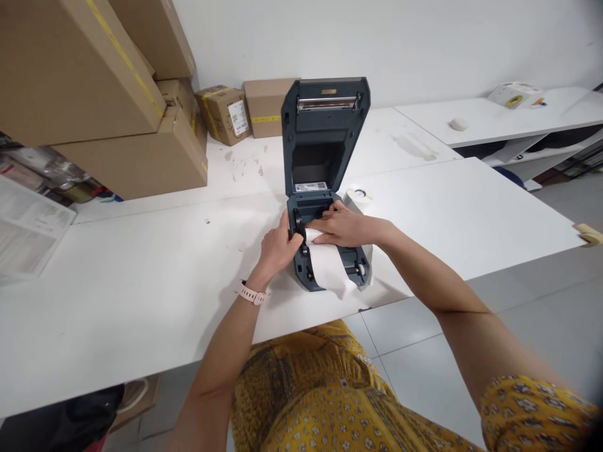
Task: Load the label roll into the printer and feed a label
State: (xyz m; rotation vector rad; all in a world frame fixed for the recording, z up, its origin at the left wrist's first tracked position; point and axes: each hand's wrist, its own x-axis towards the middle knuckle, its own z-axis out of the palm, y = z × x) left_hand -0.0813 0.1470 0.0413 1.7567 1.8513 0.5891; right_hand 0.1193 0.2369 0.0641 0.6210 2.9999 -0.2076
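A dark blue-grey label printer stands on the white table with its lid raised. Inside its bay lies a white label roll, and a loose strip of label paper runs over the front edge. My left hand grips the printer's left side wall, thumb over the rim near the roll holder. Across the bay from the right reaches my right hand, its fingers closed over the roll, partly hiding it. Just behind that hand, another white roll rests against the printer's right side.
Large cardboard boxes are stacked at the left, with smaller boxes along the wall. A clear plastic bin sits at the far left. On the right-hand shelf lies a big label roll. The table's front edge is close to my body.
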